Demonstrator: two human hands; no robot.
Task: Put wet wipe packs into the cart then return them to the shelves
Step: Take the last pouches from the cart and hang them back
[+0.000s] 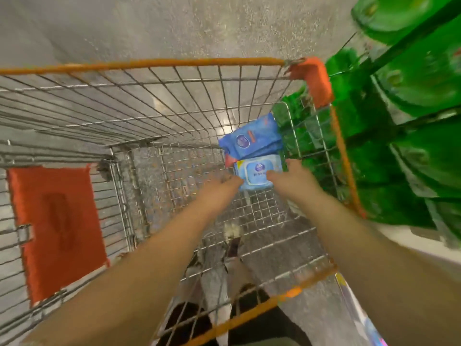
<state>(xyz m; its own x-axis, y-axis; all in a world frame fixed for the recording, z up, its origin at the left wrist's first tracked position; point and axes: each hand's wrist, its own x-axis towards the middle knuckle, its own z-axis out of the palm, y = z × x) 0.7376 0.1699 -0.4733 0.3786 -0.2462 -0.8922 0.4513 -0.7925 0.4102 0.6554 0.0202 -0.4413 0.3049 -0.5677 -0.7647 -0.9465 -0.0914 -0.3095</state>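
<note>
Head view: both hands' fingers grip light wipe pack (258, 172) beside dark pack (252, 138) in cart (159, 63).

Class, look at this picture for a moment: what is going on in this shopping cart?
A person leans over a wire cart with both arms reaching down into it. The left hand and right hand are on either side of a light blue wipe pack lying on the cart's bottom. A darker blue wipe pack lies just beyond it, touching it. Green packs fill the shelves to the right. Motion blur hides whether the pack is being set down or picked up.
</note>
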